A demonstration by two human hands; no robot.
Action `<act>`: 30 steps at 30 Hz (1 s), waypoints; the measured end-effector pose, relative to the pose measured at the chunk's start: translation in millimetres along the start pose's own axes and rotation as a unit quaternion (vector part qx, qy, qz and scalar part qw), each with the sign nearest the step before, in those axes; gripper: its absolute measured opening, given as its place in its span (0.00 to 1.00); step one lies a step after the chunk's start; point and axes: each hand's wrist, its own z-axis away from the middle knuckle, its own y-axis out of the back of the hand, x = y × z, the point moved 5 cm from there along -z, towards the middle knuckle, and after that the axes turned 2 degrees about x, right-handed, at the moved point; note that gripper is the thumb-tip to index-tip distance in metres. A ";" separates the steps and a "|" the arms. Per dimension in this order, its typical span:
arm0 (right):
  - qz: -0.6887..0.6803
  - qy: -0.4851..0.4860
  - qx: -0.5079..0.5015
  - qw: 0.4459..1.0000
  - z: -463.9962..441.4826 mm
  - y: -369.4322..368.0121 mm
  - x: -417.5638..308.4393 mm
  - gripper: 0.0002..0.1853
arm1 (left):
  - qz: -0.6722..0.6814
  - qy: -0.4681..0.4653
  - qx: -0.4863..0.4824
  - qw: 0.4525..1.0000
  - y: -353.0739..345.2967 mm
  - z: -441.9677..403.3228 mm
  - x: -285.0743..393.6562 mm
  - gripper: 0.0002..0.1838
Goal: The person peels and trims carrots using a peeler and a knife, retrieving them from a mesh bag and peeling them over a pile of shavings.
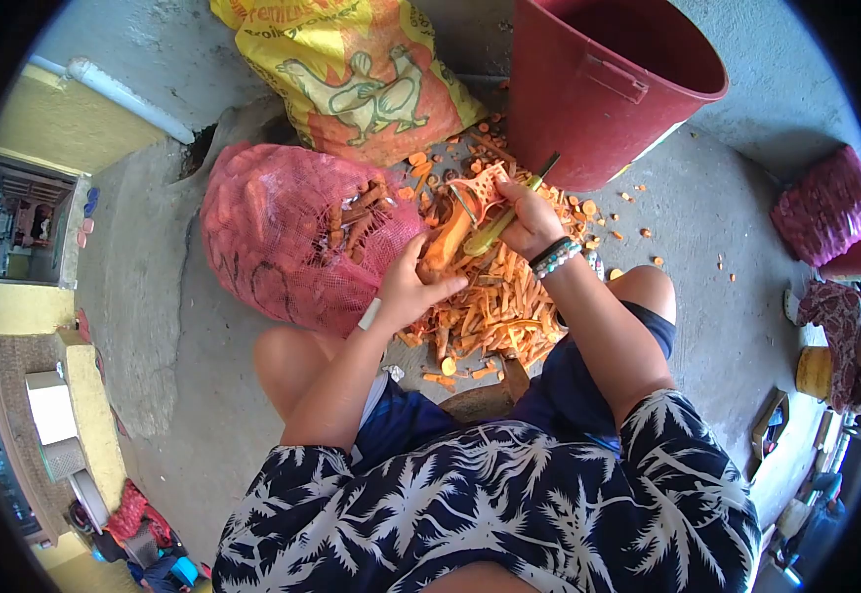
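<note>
My left hand (409,294) is closed around the lower end of a thick, partly peeled carrot (447,240). In my right hand (532,221) is an orange plastic peeler (488,185), its head against the upper part of the carrot. The same hand also grips a yellow-green handle (491,234); a thin dark tip sticks out above the fingers, perhaps a knife blade. Beneath both hands lies a heap of orange carrot peelings and pieces (499,306). Close to my left hand, a pink mesh sack (272,237) bulges with carrots, some showing through an opening.
A tall red bin (574,109) stands at the back, beside a yellow and orange printed sack (361,89). Carrot slices are scattered over the concrete floor (687,227). Farther right are a purple-pink mesh bundle (825,208) and a yellow container (814,373).
</note>
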 end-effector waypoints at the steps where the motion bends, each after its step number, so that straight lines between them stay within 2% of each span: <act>1: -0.001 0.000 0.001 1.000 -3.0 3.8 0.0 0.07 | 0.000 0.001 -0.001 1.000 -0.8 -0.3 -4.1 0.35; 3: 0.017 -0.007 0.004 1.000 -5.8 4.3 -0.8 0.07 | -0.195 -0.023 -0.001 0.981 -1.6 -1.9 -6.3 0.32; 4: 0.012 0.017 -0.004 1.000 0.6 -1.9 -5.4 0.06 | -0.174 -0.011 0.000 0.985 -2.5 -2.3 -7.0 0.27; 5: 0.012 0.017 -0.006 1.000 2.2 -4.4 -10.4 0.06 | -0.174 -0.012 0.001 0.985 -1.7 -2.7 -6.0 0.27; 7: 0.122 0.159 0.027 0.979 7.4 -5.8 -34.8 0.05 | 0.097 0.089 -0.048 0.990 -4.7 -2.1 -1.0 0.22; 8: 0.156 0.239 0.047 0.957 12.0 -7.6 -45.4 0.08 | 0.097 0.089 -0.048 0.990 -3.5 -1.3 3.8 0.22; 9: 0.156 0.239 0.047 0.957 14.5 -9.7 -46.1 0.08 | 0.131 0.131 -0.056 0.981 -3.7 0.9 4.3 0.19; 10: 0.273 0.280 0.045 0.919 19.6 -14.9 -49.0 0.10 | 0.165 0.173 -0.065 0.969 -4.5 2.7 3.5 0.16; 11: 0.387 0.317 0.042 0.865 26.0 -20.7 -50.2 0.12 | 0.166 0.173 -0.065 0.969 -3.5 2.6 4.5 0.16; 12: 0.415 0.361 0.007 0.835 37.1 -34.0 -40.2 0.14 | 0.170 0.195 -0.083 0.962 -4.5 3.8 3.5 0.14; 13: 0.484 0.434 -0.031 0.759 33.2 -32.2 -31.1 0.15 | 0.173 0.217 -0.100 0.955 -5.4 5.2 2.4 0.12; 15: 0.536 0.482 -0.033 0.692 27.2 -29.0 -29.0 0.17 | 0.170 0.233 -0.092 0.953 -3.0 7.3 1.3 0.11; 17: 0.481 0.463 0.067 0.741 1.3 -6.0 -62.5 0.17 | 0.168 0.252 -0.088 0.949 -1.0 11.3 0.9 0.10; 18: 0.499 0.511 0.130 0.688 2.8 -1.4 -82.6 0.15 | 0.168 0.258 -0.093 0.947 0.5 11.3 2.4 0.10; 19: 0.533 0.505 0.227 0.639 1.0 7.8 -98.0 0.13 | 0.168 0.262 -0.097 0.945 2.2 10.6 3.6 0.10; 21: 0.454 0.471 0.227 0.721 -20.2 27.8 -106.5 0.13 | 0.179 0.261 -0.100 0.943 4.7 9.6 0.1 0.10; 22: 0.467 0.480 0.193 0.717 -6.2 8.9 -97.2 0.13 | 0.191 0.262 -0.104 0.940 4.5 10.0 -1.2 0.10; 24: 0.444 0.494 0.057 0.745 10.7 -15.7 -59.1 0.13 | 0.185 0.269 -0.094 0.940 4.5 9.8 -1.6 0.10; 25: 0.449 0.404 0.039 0.796 35.5 -34.0 -35.3 0.14 | 0.178 0.276 -0.086 0.940 4.3 9.5 -1.5 0.10; 27: 0.523 0.492 0.025 0.696 47.0 -35.1 -13.7 0.16 | 0.198 0.279 -0.089 0.935 5.6 8.5 0.9 0.09; 28: 0.499 0.434 0.090 0.745 6.6 -3.1 -19.5 0.17 | 0.219 0.283 -0.090 0.930 5.8 10.0 1.4 0.08; 29: 0.506 0.454 0.121 0.723 -1.1 4.2 -40.5 0.17 | 0.218 0.285 -0.091 0.929 5.9 11.8 1.3 0.08; 30: 0.484 0.458 0.161 0.728 -3.9 11.4 -60.7 0.16 | 0.237 0.291 -0.086 0.923 6.2 12.3 1.6 0.08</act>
